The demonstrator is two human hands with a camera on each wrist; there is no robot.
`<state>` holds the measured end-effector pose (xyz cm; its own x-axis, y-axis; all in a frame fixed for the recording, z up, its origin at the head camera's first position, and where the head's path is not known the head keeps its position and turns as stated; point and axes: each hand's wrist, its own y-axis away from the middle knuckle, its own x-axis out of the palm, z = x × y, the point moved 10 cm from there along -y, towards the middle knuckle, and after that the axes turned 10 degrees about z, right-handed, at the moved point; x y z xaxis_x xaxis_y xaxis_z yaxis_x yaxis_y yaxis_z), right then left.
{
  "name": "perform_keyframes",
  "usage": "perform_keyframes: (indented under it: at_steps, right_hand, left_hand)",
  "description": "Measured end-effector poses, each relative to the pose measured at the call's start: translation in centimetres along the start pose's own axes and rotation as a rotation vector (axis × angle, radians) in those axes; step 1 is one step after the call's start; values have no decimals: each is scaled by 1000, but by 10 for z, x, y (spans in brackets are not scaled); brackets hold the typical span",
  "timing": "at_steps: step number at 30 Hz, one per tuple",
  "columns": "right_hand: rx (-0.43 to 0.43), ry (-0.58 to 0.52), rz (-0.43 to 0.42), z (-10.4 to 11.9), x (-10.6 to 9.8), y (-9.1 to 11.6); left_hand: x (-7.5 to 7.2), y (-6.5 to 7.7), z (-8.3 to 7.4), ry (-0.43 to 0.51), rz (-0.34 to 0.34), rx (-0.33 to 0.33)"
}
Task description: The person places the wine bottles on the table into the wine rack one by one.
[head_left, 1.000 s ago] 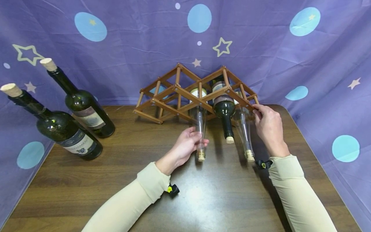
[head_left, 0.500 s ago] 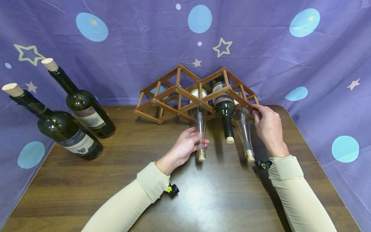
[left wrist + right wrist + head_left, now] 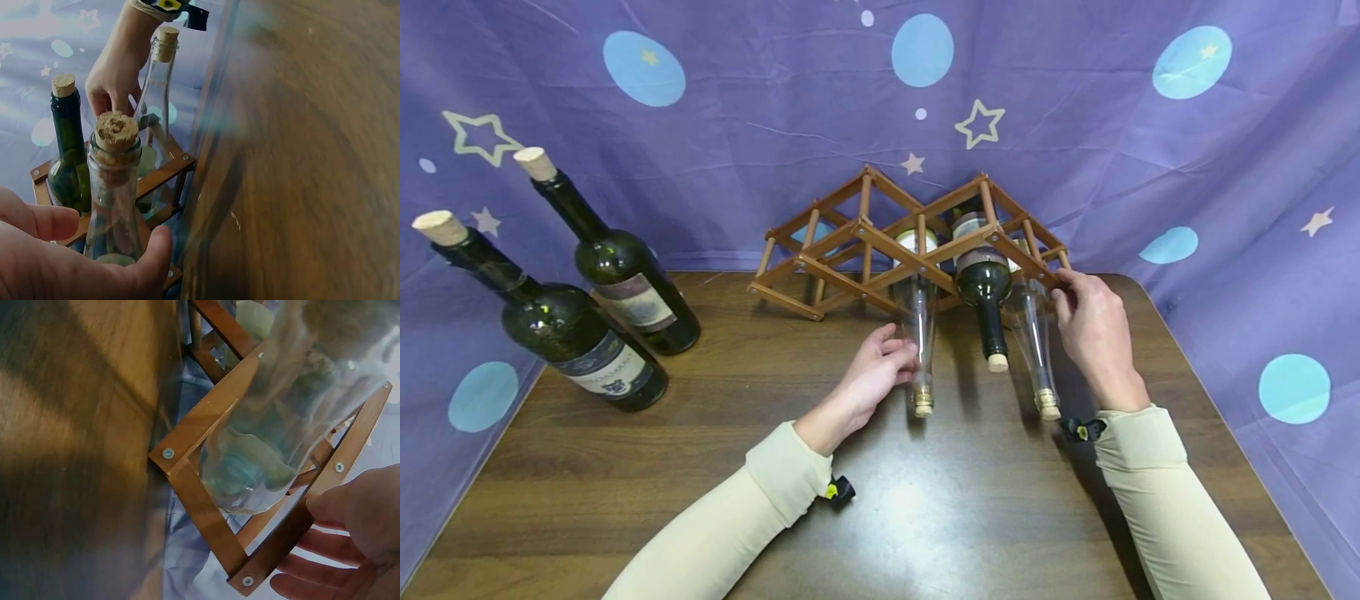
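A brown wooden wine rack (image 3: 862,227) stands at the back of the table, with several corked bottles lying in it, necks forward. My left hand (image 3: 867,379) is at the neck of the left clear glass bottle (image 3: 925,333). Its thumb and fingers are spread loosely about the neck in the left wrist view; any contact is hard to tell. With thumb and fingers my right hand (image 3: 1096,325) pinches the rack's right end, beside another clear glass bottle (image 3: 1036,346). Between the two clear ones lies a dark green wine bottle (image 3: 983,283). The rack's slats partly hide the bottle bodies.
Two dark green wine bottles, a nearer one (image 3: 587,367) and a farther one (image 3: 636,287), stand upright with corks at the table's left. A purple patterned cloth (image 3: 715,125) hangs close behind the rack. The wooden table (image 3: 700,467) stretches toward the front.
My left hand's fingers have loosened and drawn back a little to the left from the clear bottle's neck. The right hand keeps its place on the rack. The bottles stay in the rack.
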<state>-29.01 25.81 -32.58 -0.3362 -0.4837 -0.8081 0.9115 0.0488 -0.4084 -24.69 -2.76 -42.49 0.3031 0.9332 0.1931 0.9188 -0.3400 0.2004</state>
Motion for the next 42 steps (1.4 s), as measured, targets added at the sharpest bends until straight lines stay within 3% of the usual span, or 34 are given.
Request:
perform_keyframes:
  at_steps: [6,13,21,27,42]
  right_hand:
    - [-2,-7,-10,6,-8,2]
    - [9,2,16,11,-12,3]
    - [1,-2,12,24,-21,6]
    - [-39,-15,11,40,-28,11]
    - [-143,-49,20,75,-37,26]
  left_hand:
    - [-13,6,-7,-89,-36,43]
    - [-33,19,-19,-361,-111,108]
    - [-48,35,-41,-558,-150,236]
    - [-55,54,-60,-767,-181,335]
    - [-71,100,-92,-1073,-315,510]
